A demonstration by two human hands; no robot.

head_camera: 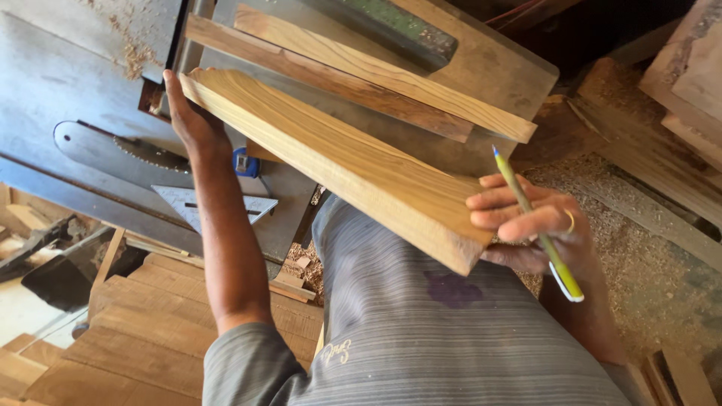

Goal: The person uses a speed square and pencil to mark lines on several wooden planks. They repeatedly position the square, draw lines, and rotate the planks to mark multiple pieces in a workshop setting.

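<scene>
I hold a long light-brown wooden board (338,162) slanted across my front, above a table saw. My left hand (189,116) grips its far end near the saw top. My right hand (530,225) clasps the near end, fingers over the top face, and it also carries a yellow-green pencil (535,225) between the fingers, tip pointing up. A ring shows on one finger of that hand. My grey striped shirt fills the lower middle.
The grey table saw top (60,83) has its round blade (150,154) exposed. A blue tape measure (244,162) and a grey triangular square (218,204) lie on it. More boards (376,75) rest behind. Stacked planks (143,331) sit lower left; sawdust (639,248) covers the floor at right.
</scene>
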